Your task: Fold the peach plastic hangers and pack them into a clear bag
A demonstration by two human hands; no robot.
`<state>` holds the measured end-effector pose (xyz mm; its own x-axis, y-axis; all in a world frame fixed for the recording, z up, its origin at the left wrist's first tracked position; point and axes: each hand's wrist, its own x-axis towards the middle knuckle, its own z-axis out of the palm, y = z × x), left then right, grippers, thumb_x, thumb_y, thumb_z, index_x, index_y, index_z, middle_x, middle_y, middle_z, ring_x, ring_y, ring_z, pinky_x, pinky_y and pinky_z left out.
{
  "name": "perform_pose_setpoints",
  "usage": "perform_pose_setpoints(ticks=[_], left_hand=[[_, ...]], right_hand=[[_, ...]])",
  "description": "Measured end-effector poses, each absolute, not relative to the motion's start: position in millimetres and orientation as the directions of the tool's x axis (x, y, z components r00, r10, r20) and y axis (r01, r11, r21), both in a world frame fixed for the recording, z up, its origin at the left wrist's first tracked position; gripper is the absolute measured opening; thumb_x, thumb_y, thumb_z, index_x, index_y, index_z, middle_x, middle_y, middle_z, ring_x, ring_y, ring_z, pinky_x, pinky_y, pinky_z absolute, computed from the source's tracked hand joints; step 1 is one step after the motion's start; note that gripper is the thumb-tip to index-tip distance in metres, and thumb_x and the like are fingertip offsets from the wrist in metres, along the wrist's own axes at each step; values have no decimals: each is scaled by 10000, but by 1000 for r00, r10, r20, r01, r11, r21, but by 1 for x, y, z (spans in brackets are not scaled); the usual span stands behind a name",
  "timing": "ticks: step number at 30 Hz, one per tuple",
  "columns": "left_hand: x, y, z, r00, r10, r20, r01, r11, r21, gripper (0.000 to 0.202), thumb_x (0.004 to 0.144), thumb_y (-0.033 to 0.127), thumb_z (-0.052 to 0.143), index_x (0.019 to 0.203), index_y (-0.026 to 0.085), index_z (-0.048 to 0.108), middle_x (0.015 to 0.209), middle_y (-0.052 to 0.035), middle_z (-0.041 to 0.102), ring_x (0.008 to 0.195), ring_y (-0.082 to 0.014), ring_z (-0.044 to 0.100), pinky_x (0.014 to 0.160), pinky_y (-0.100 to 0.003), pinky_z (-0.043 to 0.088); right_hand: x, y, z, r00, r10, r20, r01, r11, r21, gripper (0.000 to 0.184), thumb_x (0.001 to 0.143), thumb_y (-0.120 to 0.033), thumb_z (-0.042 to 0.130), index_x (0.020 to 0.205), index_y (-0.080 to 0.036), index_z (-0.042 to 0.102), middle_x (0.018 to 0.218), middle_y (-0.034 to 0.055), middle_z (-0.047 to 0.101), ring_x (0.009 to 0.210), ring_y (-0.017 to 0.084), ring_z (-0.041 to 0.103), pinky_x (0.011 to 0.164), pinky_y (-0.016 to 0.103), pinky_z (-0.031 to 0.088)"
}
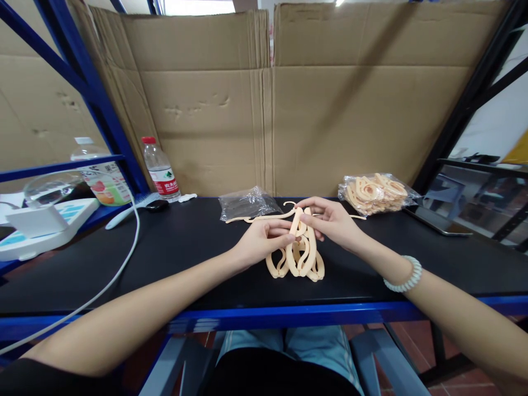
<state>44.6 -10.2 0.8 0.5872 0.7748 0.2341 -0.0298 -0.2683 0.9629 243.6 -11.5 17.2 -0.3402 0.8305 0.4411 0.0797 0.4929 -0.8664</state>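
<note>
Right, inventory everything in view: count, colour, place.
Folding hanger: one, cream, both hands
Hanger loops: two visible, cream, partly behind it
Spread hanger: one visible, cream, behind hands
Bagged hangers: count unclear, cream, back right
Plastic bag: one, clear, back middle
Red-capped water bottle: one, clear, back left
White-capped bottle: one, multicoloured label, far left
Adapter: one, white, far left
White-blue device: one, white and blue, under adapter
Cable: one, white, left
Flat device: one, dark, far right
Tabletop: one, black, in front
Cardboard panels: at least two, brown, behind tabletop
Frame posts: several, blue, left
Chair: one, grey, under person
Bracelet: one, pale, right wrist
Left hand: one, bare, on hanger
Right hand: one, bare, on hanger
</note>
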Motion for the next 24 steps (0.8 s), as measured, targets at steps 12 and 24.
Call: perform_pose_setpoints(ticks=[12, 24], left_hand=[[47, -14, 4, 580, 781, 234, -32, -265, 964, 455, 798, 316, 683, 1197, 134, 560, 942, -117, 713, 862, -239, 684, 758, -341, 541], [33, 3, 4, 392, 875, 283, 107, -349, 931, 275, 832, 256, 594, 1070, 120, 577, 965, -119, 690, 779, -169, 655, 729, -314, 514]], right_hand=[[246, -9, 16, -349, 830, 434, 83, 489, -868, 387, 803, -422, 657, 1077, -156, 591, 768, 16, 600, 458, 62, 455, 389, 200, 409], [305, 25, 18, -376, 926, 32, 430, 205, -879, 229, 774, -319, 659, 928, -158, 605, 567, -40, 479, 426, 59, 389, 345, 158, 296]])
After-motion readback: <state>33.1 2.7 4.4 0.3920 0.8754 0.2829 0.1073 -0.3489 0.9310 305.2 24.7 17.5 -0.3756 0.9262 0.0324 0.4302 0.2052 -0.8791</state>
